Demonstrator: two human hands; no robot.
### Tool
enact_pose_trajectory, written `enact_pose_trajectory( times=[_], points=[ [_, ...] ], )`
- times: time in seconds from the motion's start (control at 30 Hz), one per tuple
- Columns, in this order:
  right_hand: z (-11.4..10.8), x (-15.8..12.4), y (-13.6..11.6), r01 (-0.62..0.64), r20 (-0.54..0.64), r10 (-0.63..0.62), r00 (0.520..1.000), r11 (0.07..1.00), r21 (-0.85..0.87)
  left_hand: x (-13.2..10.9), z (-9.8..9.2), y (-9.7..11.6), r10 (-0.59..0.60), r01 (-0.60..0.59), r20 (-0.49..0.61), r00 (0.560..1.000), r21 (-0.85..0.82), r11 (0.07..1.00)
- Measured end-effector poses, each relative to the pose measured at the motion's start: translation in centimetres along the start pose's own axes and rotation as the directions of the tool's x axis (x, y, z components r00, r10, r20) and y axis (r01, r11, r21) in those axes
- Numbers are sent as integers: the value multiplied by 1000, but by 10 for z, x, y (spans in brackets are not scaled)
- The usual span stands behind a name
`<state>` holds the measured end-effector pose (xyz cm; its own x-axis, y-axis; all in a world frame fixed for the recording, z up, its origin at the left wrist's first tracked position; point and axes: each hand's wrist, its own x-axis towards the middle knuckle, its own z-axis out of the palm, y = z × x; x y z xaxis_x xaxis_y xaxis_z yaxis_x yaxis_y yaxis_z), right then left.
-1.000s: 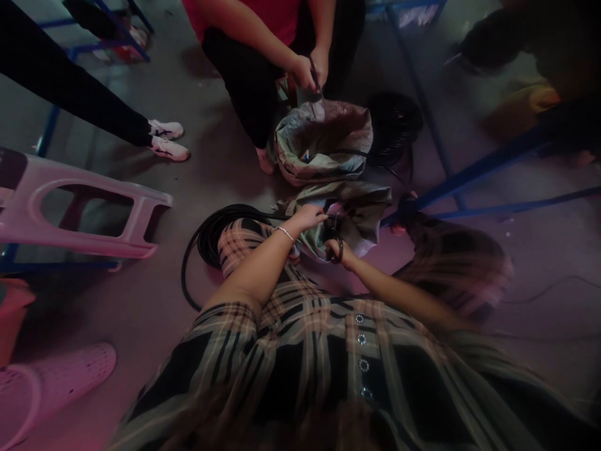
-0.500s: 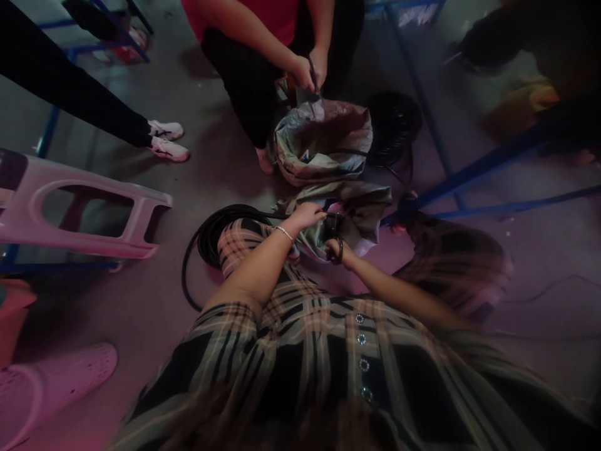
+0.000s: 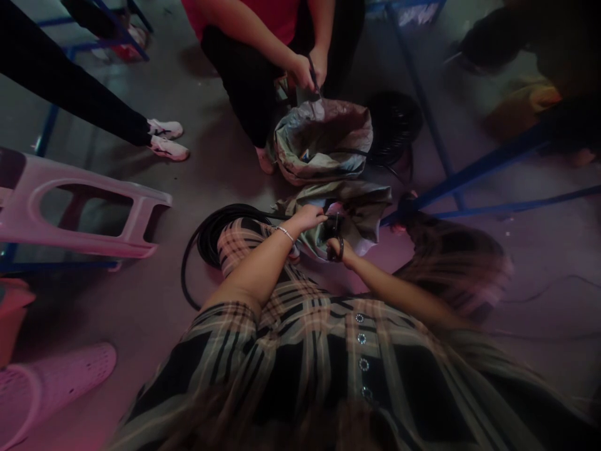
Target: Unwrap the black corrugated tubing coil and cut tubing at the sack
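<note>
On the concrete floor, directly in front of the person's plaid shirt (image 3: 310, 357), both hands work close together over a crumpled woven sack (image 3: 361, 216). The fingers of the left hand (image 3: 306, 218) are closed around a black cable (image 3: 220, 235), which runs from a loose coil by the person's knee. The fingers of the right hand (image 3: 335, 249) are curled around a small dark object (image 3: 332, 228), held just beside the left hand above the sack; the dim light hides its exact form. Keeping the hands this close appears to steady that short stretch of cable. Opposite, a co-worker's hands (image 3: 307, 72) grip a narrow dark item at the rim of an open sack (image 3: 323, 141), with a second black coil (image 3: 393, 122) just beside it, seemingly placed within easy reach. A pale plastic stool (image 3: 79, 213) lies on its side to the left.
</note>
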<state>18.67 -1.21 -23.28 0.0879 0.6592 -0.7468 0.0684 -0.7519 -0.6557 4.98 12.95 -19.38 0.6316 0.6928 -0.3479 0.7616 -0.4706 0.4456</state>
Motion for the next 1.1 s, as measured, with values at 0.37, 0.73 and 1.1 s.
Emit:
enact_pose_trajectory(
  times=[0.37, 0.73, 1.1],
  points=[
    [-5, 9, 11, 97, -10, -97, 995, 995, 22, 4, 5, -3, 7, -7, 7, 1000, 7, 1000],
    [-4, -3, 2, 62, -56, -56, 997, 992, 107, 1, -4, -21, -90, 82, 44, 995, 157, 984],
    [-5, 4, 11, 97, -43, -94, 995, 992, 78, 0, -7, -17, -101, 93, 36, 994, 188, 978]
  ],
)
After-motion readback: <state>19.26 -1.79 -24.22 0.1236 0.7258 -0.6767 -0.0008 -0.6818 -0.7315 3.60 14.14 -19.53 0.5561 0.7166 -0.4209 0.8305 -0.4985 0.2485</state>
